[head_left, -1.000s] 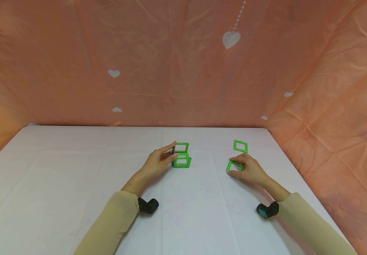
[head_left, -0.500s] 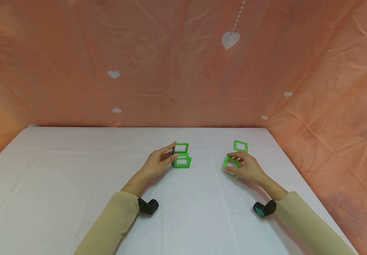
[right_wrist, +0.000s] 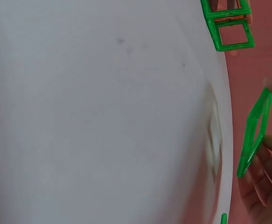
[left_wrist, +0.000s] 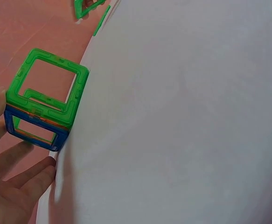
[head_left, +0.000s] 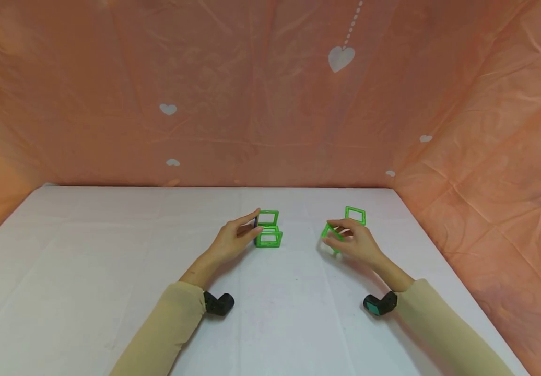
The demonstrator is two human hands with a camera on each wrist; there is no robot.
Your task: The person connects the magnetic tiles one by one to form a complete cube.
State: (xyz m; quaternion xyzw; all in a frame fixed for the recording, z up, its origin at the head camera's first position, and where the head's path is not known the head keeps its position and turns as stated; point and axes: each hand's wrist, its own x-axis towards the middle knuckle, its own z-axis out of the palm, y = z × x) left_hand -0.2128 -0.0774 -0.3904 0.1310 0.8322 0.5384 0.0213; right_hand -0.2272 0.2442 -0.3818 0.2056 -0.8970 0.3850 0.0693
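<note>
My left hand grips a small box of square magnetic tiles by its left side, thumb and fingers at the blue tile. The box's other visible tiles are green, and its right side is open in the head view. To the right, my right hand pinches one loose green magnetic tile between thumb and fingers. That tile is tilted and held over the white tabletop, its shadow falling below it. Another green magnetic tile lies flat behind the right hand, which partly overlaps it.
A white cloth covers the table. An orange curtain printed with white hearts hangs along the table's far edge, and another stretch borders the right side. Each wrist carries a small black camera.
The right hand has lifted the loose green tile off the cloth and carried it left toward the box, tilting it up. The left hand and the box have stayed in place.
</note>
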